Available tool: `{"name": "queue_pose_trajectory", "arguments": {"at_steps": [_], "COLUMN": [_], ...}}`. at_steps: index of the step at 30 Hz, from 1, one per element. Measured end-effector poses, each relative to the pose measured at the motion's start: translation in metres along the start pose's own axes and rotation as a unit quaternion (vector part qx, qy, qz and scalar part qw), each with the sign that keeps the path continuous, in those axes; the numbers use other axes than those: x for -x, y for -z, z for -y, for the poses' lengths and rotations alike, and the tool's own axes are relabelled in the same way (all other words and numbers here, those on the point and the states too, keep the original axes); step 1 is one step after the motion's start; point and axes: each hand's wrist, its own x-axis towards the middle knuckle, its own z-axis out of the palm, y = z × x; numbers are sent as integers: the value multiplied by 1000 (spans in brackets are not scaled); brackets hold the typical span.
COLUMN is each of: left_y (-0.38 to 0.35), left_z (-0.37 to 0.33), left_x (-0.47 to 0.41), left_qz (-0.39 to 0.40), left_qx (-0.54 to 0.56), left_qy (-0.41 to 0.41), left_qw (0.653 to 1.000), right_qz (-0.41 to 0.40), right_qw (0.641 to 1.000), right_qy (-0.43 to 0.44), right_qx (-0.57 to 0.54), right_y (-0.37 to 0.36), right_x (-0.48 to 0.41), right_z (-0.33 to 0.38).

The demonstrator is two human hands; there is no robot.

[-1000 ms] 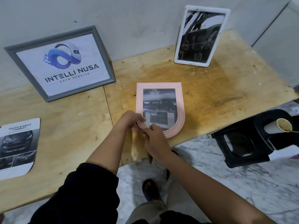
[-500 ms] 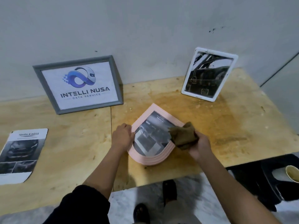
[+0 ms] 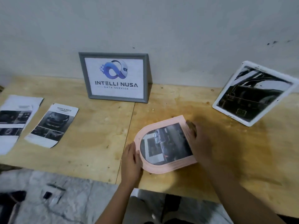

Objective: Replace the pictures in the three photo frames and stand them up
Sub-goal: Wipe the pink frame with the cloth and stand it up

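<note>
A pink arch-shaped photo frame (image 3: 163,168) with a dark car picture in it is tilted up off the wooden table (image 3: 90,143), its rounded end toward the left. My left hand (image 3: 130,160) grips that rounded end. My right hand (image 3: 198,141) holds the straight end, with a brown piece at the fingers behind the frame. A grey frame (image 3: 115,77) showing an "Intelli Nusa" logo stands upright against the wall. A white frame (image 3: 252,94) with a dark picture leans at the right.
Two loose car prints lie flat on the left of the table, one (image 3: 52,125) with a rounded end and one (image 3: 15,120) at the edge. The table's front edge runs just below my hands. Marble floor (image 3: 64,199) lies below.
The pink frame has turned from lying flat to being lifted and rotated, rounded end now left. My right hand moved to its straight end. The view has shifted left.
</note>
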Motion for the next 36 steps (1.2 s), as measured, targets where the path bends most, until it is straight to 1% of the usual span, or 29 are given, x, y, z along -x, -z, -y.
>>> {"name": "queue_pose_trajectory", "arguments": {"at_steps": [1, 2, 4, 5, 11, 13, 15, 17, 21, 23, 25, 28, 30, 31, 32, 33, 34, 36], "left_y": [-2, -4, -4, -3, 5, 7, 6, 5, 4, 5, 5, 6, 6, 5, 4, 3, 1, 0], "left_z": [2, 3, 4, 5, 14, 18, 19, 20, 19, 19, 17, 10, 6, 7, 9, 12, 15, 18], "left_x": [0, -2, -4, -4, -6, -8, -7, -7, -15, -22, -28, -32, -28, -23, -19, -13, -8, 2], "left_qz": [-2, -5, -7, -7, 19, 35, 38, 27, 26, 17, 3, -11, -20, -24, -27, -28, -23, -10], "left_qx": [0, 2, 13, 22, 34, 18, 6, 0, -12, -19, -21, -7, 26, 47, 64, 75, 79, 75], "left_qy": [20, 37, 67, 69, 38, 23, 18, 18, -5, -15, -17, -12, -8, -1, 8, 20, 29, 40], "left_qw": [1000, 999, 998, 997, 999, 999, 999, 999, 1000, 1000, 1000, 1000, 999, 999, 998, 997, 996, 996], "right_qz": [43, 64, 75, 76, 130, 154, 184, 232, 325, 369, 392, 374, 307, 264, 227, 203, 192, 194], "right_qw": [999, 995, 986, 984, 980, 971, 955, 938, 879, 858, 865, 907, 942, 952, 953, 940, 915, 844], "right_qy": [17, 25, 43, 51, 106, 150, 214, 246, 346, 356, 311, 189, 80, 18, -51, -124, -193, -287], "right_qx": [30, 69, 140, 154, 108, 101, 91, 72, 37, 30, 10, -37, -108, -150, -195, -243, -296, -410], "right_y": [-16, -30, -53, -59, -94, -99, -99, -95, -80, -69, -53, -33, -30, -31, -30, -30, -29, -27], "right_x": [1, 3, 8, 10, 18, 24, 27, 30, 40, 46, 49, 45, 33, 25, 17, 10, 4, -1], "right_z": [1, 4, 5, 9, 29, 31, 27, 21, 12, 12, 8, 7, 13, 18, 24, 29, 34, 40]}}
